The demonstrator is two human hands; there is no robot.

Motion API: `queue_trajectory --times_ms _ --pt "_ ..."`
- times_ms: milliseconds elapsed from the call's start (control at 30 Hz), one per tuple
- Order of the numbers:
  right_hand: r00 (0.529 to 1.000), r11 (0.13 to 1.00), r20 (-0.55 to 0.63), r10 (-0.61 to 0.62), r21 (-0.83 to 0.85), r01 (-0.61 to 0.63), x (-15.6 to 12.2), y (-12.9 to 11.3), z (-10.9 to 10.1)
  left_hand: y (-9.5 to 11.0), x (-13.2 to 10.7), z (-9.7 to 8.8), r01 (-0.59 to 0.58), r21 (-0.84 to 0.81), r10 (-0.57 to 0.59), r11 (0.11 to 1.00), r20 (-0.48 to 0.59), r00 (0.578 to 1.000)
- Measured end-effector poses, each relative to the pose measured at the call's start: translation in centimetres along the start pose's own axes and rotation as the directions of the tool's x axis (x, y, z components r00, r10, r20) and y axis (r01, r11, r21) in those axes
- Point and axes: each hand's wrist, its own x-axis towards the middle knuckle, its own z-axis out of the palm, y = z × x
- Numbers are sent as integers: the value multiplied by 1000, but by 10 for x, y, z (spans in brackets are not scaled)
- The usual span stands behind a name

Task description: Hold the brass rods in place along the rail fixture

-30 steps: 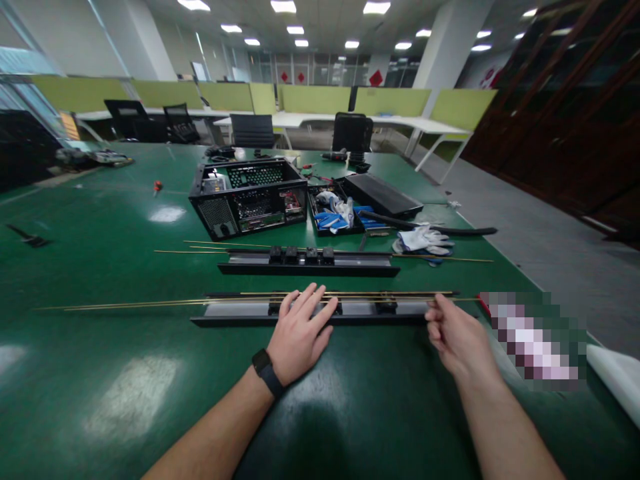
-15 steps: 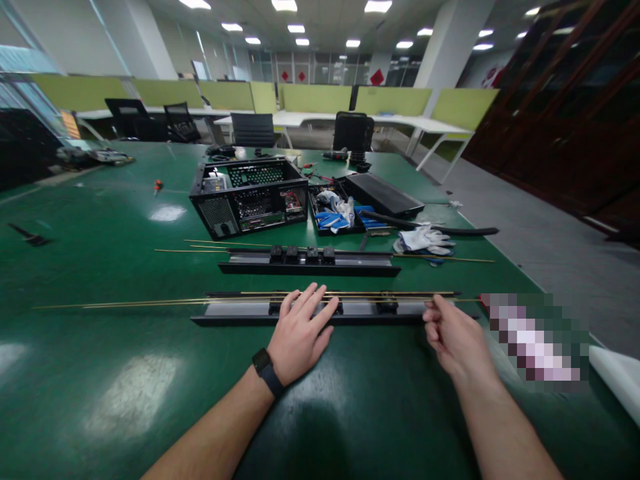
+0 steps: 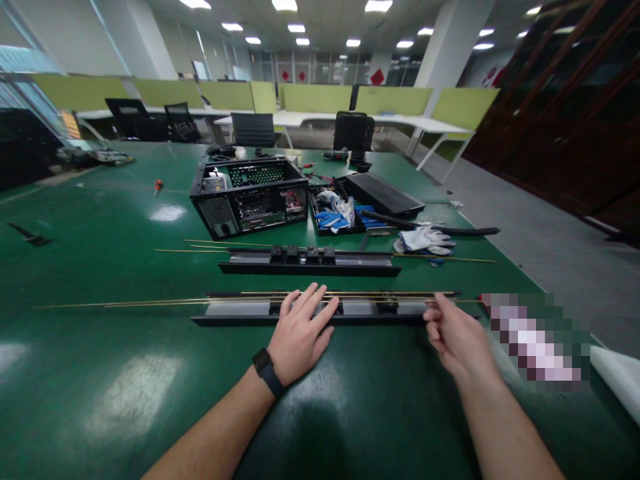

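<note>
A long black rail point(image 3: 235, 313) lies across the green table point(image 3: 125, 373) in front of me, with several thin brass rods point(image 3: 150, 303) lying along it and sticking out to the left. My left hand point(image 3: 300, 337) lies flat on the middle of the rail, fingers spread over the rods; a black watch is on its wrist. At the rail's right end, the fingers of my right hand point(image 3: 453, 337) are pinched on one brass rod.
A second black rail point(image 3: 350, 263) with small black blocks and more rods lies just behind. Farther back stand an open computer case point(image 3: 247, 193), a tray of blue gloves point(image 3: 335, 213), a flat black panel point(image 3: 383, 193) and white gloves point(image 3: 424, 239). The table edge runs along the right.
The left end of one brass rod has slid to the right along the table. Both hands have stayed almost where they were.
</note>
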Motion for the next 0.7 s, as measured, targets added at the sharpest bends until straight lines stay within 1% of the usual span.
queue_trajectory --times_ms 100,167,233,300,367,400,467,600,633,700 --pt "989 997 140 52 -61 -44 -6 3 4 -1 -1 1 2 -1 -2 1000 -1 1000" --pt "980 996 192 57 -76 -43 -8 4 4 -1 -1 2 1 -2 -1 1000 -4 1000" --pt "988 999 155 17 -40 -11 -5 4 2 -1 -2 2 -1 -5 1 1000 -5 1000" --pt "997 1000 74 -24 2 24 0 3 -1 -1 -1 1 -1 -7 1 1000 -2 1000" --pt "999 999 16 -35 13 35 2 1 -2 -1 -1 0 1 -6 -1 1000 3 1000" --pt "999 999 5 -34 9 34 2 1 -2 -1 -1 0 1 -5 -1 1000 4 1000" --pt "999 1000 27 -20 -18 20 -1 1 0 -1 -1 0 0 -5 0 1000 2 1000" --pt "989 997 148 25 -75 -14 -8 4 5 -1 -1 0 2 0 -2 1000 7 1000" --pt "987 998 159 27 -65 -17 -8 4 5 -1 -1 1 3 2 -3 1000 10 1000" --pt "991 1000 135 16 -21 -13 -5 3 2 -2 -1 2 4 3 -4 1000 11 1000"
